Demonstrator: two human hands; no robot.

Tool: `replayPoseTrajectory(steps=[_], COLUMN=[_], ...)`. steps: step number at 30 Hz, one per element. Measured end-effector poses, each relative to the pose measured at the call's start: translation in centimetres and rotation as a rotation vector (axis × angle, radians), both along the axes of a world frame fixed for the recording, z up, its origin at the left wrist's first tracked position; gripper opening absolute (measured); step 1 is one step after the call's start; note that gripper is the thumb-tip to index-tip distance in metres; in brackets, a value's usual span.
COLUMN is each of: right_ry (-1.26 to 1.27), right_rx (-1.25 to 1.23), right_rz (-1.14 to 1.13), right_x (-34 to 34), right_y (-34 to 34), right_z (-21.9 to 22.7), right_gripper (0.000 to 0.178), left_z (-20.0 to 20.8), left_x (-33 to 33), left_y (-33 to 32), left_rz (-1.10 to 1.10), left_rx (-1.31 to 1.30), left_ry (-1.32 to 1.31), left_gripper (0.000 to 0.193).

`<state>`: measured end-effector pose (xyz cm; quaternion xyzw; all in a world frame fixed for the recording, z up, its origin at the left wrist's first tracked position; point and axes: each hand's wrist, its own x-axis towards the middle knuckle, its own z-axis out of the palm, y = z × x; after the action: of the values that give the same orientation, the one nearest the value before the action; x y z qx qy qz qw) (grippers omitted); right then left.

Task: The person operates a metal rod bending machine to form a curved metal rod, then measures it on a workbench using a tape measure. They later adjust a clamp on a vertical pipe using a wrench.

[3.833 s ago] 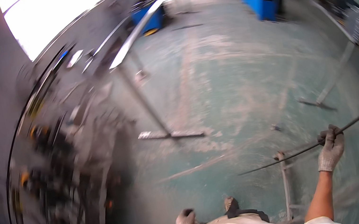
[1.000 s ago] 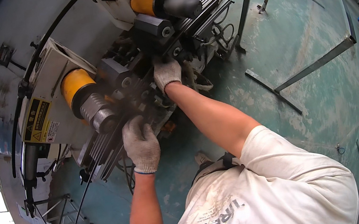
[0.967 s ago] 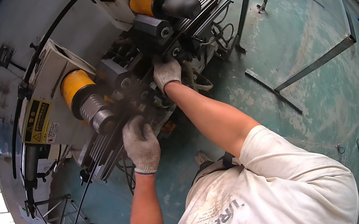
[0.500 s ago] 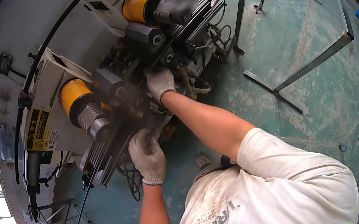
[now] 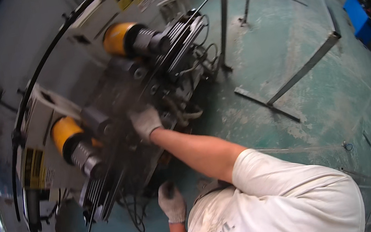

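Note:
My right hand (image 5: 145, 120), in a pale knitted glove, reaches into the dark middle of a machine between its two heads. Its fingertips blur into the dark parts there, so whether they hold anything is hidden. My left hand (image 5: 171, 202), in a similar glove with a dark smudge, is low beside my body, apart from the machine. It looks rounded and closed, and what it may hold cannot be made out. Beside the right hand are a far yellow-collared spindle (image 5: 125, 39) and a near yellow-collared spindle (image 5: 70, 136), each with a grey metal end.
Ribbed metal rails (image 5: 95, 196) stick out at the machine's near end, with a thin rod along them. Looped black cable (image 5: 135, 217) hangs below. A metal frame (image 5: 306, 67) stands on the green floor (image 5: 280, 144) at right, with a blue box (image 5: 359, 18) farther off.
My left hand has drawn down and away from the machine toward my body. My right hand stays at the machine's middle. The whole view has shifted, with the machine now lower and further left.

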<state>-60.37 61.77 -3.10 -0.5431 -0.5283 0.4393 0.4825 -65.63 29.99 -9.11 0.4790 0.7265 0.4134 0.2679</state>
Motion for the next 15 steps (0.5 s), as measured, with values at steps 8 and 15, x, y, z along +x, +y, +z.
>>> replayPoseTrajectory(steps=[8,15], right_ry=[-0.235,-0.356], right_rx=[0.09,0.159], right_rz=[-0.177,0.123], right_x=[2.3,0.3], right_y=[3.5,0.1], right_z=[-1.0,-0.8], right_gripper=[0.025,0.039], left_z=[-1.2,-4.7], left_x=[1.4,0.1], left_y=[-0.4,-2.3], left_rz=[0.054,0.151], left_rx=[-0.048,-0.084], left_ry=[-0.225,-0.213], left_gripper=[0.018,0.016])
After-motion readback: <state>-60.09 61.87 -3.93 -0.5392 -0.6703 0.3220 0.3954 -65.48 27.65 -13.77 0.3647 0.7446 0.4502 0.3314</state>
